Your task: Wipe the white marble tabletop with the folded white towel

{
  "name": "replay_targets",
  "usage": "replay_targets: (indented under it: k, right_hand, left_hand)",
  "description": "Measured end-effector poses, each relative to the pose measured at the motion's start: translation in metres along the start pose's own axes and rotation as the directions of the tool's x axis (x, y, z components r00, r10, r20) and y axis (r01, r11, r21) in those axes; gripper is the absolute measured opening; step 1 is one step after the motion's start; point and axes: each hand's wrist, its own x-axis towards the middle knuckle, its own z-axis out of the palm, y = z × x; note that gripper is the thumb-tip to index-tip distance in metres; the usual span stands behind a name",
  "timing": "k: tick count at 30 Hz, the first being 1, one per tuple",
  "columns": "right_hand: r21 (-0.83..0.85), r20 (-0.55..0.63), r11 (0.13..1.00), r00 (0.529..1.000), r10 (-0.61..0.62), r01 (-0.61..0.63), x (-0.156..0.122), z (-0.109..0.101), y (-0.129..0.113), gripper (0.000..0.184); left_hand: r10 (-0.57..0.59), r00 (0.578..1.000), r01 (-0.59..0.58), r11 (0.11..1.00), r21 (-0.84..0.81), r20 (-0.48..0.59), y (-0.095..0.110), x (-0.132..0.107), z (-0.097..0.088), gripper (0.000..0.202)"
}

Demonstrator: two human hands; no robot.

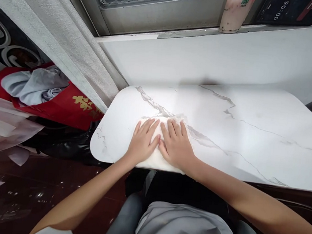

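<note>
1. The person's left hand [142, 142] is lying flat on a soft white cloth [155, 160], fingers stretched forward and slightly spread; it is pressing down with the palm and gripping nothing.
2. The right hand [176, 146] is lying just beside it in the same way, open and palm down on the same cloth, the two thumbs nearly touching.
3. The cloth is sitting on the white, grey-veined marble tabletop [253, 141], near its left end and reaching the front edge closest to the person; it is blending into the stone, so I cannot tell its exact outline.
4. A pink drink cup [235, 12] is standing on the window ledge beyond the table, well apart from the hands.
5. To the left, below the grey curtain [56, 30], a red bag with gold lettering [63, 106] is holding a crumpled pale blue-grey garment [34, 85].
</note>
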Motion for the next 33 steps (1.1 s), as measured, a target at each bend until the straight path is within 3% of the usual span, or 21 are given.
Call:
replay_targets:
  k: [5, 9, 13, 18, 24, 29, 33]
  right_hand:
    - [-0.001, 0.018, 1.0, 1.0, -0.003, 0.003, -0.023, -0.011, 0.011, 0.059]
    - [0.018, 0.068, 1.0, 0.998, 0.008, -0.009, -0.009, -0.01, 0.028, 0.06]
    - [0.002, 0.119, 0.997, 0.99, 0.08, -0.08, 0.026, 0.0, 0.05, 0.06]
    - [0.01, 0.151, 0.992, 0.981, 0.124, -0.127, 0.083, 0.012, 0.091, 0.059]
    - [0.089, 0.254, 0.957, 0.936, 0.245, -0.275, 0.139, 0.019, 0.146, 0.058]
    - [0.149, 0.133, 0.953, 0.96, 0.244, -0.263, 0.156, 0.028, 0.18, 0.055]
    - [0.14, 0.084, 0.954, 0.963, 0.255, -0.265, 0.158, 0.033, 0.192, 0.053]
  left_hand:
    - [-0.002, 1.0, 0.003, 1.0, 0.01, -0.01, 0.027, -0.011, 0.006, 0.053]
    - [-0.034, 0.999, 0.034, 0.999, 0.02, -0.001, 0.032, 0.004, 0.011, 0.052]
    - [-0.027, 1.0, 0.026, 0.999, 0.018, 0.011, 0.021, 0.044, 0.017, 0.052]
    - [-0.039, 0.999, 0.039, 0.999, -0.012, -0.016, 0.005, 0.117, 0.027, 0.049]
    - [-0.044, 0.998, 0.041, 0.997, -0.066, -0.048, 0.003, 0.194, 0.04, 0.047]
    - [-0.043, 0.995, 0.034, 0.995, -0.099, -0.087, 0.008, 0.233, 0.05, 0.046]
    - [-0.04, 0.996, 0.032, 0.995, -0.099, -0.085, 0.012, 0.245, 0.054, 0.047]
